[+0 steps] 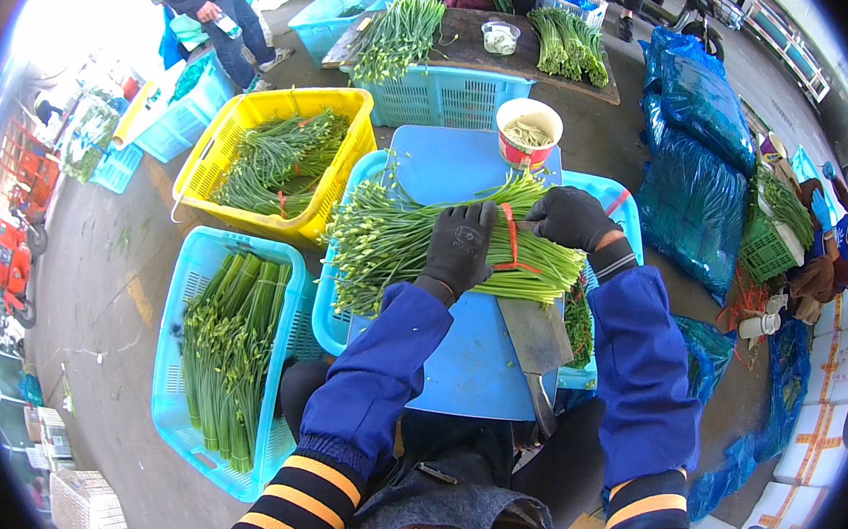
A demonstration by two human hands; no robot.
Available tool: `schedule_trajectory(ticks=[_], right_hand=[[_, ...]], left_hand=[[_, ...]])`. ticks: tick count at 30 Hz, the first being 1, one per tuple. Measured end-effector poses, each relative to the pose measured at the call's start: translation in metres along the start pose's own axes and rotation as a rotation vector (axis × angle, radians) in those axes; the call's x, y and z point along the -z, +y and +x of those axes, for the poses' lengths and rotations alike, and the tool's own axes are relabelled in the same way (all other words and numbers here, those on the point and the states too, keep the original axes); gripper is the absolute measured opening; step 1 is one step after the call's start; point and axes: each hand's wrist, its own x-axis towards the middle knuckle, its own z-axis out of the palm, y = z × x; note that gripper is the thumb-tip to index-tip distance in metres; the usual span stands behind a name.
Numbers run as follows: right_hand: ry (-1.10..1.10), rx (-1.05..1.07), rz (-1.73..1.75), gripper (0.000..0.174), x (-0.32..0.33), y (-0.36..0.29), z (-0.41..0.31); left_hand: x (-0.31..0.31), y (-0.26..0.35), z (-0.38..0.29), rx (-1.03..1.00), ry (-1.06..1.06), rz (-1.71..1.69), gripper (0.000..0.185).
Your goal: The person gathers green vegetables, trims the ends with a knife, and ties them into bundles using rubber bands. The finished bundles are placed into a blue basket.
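Note:
A thick bundle of flowering garlic chives lies across a blue board, buds to the left and stem ends to the right. My left hand, in a black glove, grips the bundle from above. Around the stems runs a red tie. My right hand, also gloved, pinches the tie on the bundle's upper side; its fingertips are partly hidden. Below the stem ends a cleaver rests flat on the board, its handle towards me. A red and white paper tub with pale strips inside stands at the board's far right corner.
Left of me, a light-blue crate holds several chive bundles, and a yellow crate holds more. Beyond the board, a dark wooden board bears greens before a seated person. Full blue plastic bags are stacked to the right.

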Motion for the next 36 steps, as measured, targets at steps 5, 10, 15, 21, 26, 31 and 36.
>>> schedule_trajectory(ticks=[5, 10, 15, 21, 26, 31, 36], right_hand=[[-0.081, 0.065, -0.025, 0.025, 0.007, -0.006, 0.018], [0.100, 0.177, 0.086, 0.025, -0.022, 0.010, 0.013], [0.074, 0.104, 0.078, 0.024, -0.010, 0.010, -0.011], [-0.017, 0.031, -0.084, 0.024, -0.002, -0.003, 0.001], [-0.201, -0.005, -0.006, 0.029, 0.010, -0.004, 0.017], [-0.224, -0.066, 0.017, 0.030, 0.012, -0.008, 0.018], [-0.165, 0.001, 0.006, 0.027, 0.007, -0.003, 0.021]], left_hand=[[0.001, 0.000, 0.001, -0.002, -0.001, 0.009, 0.098], [-0.007, -0.002, -0.002, -0.003, 0.047, 0.024, 0.097], [-0.010, -0.005, -0.003, 0.010, 0.056, 0.008, 0.097], [-0.007, -0.001, -0.002, 0.005, 0.055, -0.023, 0.098], [-0.007, -0.004, -0.003, -0.004, 0.055, -0.002, 0.095], [-0.006, -0.003, -0.002, 0.006, 0.035, -0.010, 0.095], [-0.005, -0.002, -0.002, 0.013, 0.025, -0.008, 0.095]])
